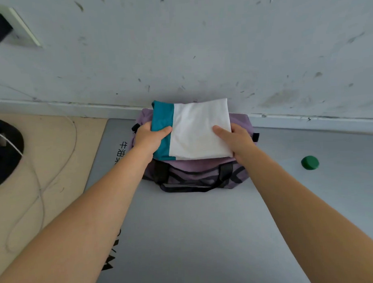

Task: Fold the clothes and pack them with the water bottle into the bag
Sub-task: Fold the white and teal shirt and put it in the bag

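Note:
A stack of folded clothes, a white piece (pixel 199 128) lying on a teal one (pixel 162 119), is held just above the purple bag (pixel 195 172) with black straps, which stands against the wall. My left hand (pixel 149 138) grips the stack's left edge, thumb on top of the teal cloth. My right hand (pixel 236 137) grips the right edge, thumb on the white cloth. The bag's opening is hidden under the stack. A green round cap (pixel 309 162), seemingly the top of the water bottle, shows to the right on the mat.
The bag rests on a grey mat (pixel 184 236) with black lettering on its left edge. Left of the mat is beige floor with a thin white cable (pixel 40 188) and a black round object (pixel 4 149). A scuffed white wall (pixel 199 45) rises right behind the bag.

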A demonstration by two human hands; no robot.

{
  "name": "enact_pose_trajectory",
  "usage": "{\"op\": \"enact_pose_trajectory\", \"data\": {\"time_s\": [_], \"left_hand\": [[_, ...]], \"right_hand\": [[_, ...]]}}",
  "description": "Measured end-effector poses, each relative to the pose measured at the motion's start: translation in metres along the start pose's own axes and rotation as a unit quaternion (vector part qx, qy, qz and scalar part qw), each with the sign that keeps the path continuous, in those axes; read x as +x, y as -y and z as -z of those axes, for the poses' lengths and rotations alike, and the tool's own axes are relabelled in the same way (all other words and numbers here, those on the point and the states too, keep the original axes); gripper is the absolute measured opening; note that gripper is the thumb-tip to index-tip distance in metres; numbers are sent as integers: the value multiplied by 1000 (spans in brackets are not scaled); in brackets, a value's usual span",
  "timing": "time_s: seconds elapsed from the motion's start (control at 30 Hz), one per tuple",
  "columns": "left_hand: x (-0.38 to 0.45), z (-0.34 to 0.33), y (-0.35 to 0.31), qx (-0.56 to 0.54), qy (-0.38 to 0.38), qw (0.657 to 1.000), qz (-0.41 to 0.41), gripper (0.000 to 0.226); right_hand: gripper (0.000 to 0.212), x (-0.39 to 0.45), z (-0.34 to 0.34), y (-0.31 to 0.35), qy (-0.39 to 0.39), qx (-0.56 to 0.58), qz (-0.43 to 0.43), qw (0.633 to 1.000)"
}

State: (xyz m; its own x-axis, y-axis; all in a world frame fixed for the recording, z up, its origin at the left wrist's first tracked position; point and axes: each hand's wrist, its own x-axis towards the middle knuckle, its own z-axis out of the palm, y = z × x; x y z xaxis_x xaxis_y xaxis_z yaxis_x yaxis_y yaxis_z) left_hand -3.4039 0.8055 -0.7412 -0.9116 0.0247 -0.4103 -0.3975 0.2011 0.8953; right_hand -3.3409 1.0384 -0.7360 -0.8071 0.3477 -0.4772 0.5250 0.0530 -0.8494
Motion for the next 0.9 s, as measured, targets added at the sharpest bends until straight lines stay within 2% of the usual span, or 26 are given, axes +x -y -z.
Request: {"op": "enact_pose_trajectory", "data": {"time_s": [0.07, 0.13, 0.23, 0.3, 0.37, 0.43, 0.53, 0.6, 0.67, 0.77, 0.83, 0.9], "left_hand": [[3, 1, 15, 191, 27, 981, -21, 22], [0, 1, 27, 338, 45, 938, -67, 22], [-8, 3, 30, 448, 48, 882, -135, 31], [-16, 6, 27, 555, 34, 807, -196, 40], [-27, 10, 24, 624, 7, 742, -245, 53], [-39, 18, 21, 648, -11, 710, -276, 65], [-58, 34, 24, 640, -25, 701, -314, 70], [-67, 42, 26, 616, -11, 718, -324, 66], [-70, 46, 26, 586, 20, 747, -313, 64], [-68, 52, 23, 563, 50, 777, -276, 76], [-64, 51, 22, 565, 57, 784, -252, 85], [-58, 43, 21, 580, 65, 786, -204, 90]], "right_hand": [[36, 7, 0, -7, 1, -137, 8, 990], [41, 8, 0, -14, 9, -237, 30, 971], [46, 3, 3, -20, 5, -354, 62, 933], [55, -2, 7, -22, 11, -438, 61, 897], [60, -10, 16, -21, 22, -465, 62, 883], [59, -23, 27, -20, 19, -464, 99, 880], [62, -43, 45, -22, 19, -420, 176, 890], [62, -54, 54, -21, 41, -412, 188, 891], [56, -62, 59, -18, 69, -434, 184, 879], [50, -67, 59, -15, 80, -433, 184, 879], [60, -66, 53, -14, 80, -419, 159, 890], [74, -60, 42, -13, 76, -436, 92, 892]]}}
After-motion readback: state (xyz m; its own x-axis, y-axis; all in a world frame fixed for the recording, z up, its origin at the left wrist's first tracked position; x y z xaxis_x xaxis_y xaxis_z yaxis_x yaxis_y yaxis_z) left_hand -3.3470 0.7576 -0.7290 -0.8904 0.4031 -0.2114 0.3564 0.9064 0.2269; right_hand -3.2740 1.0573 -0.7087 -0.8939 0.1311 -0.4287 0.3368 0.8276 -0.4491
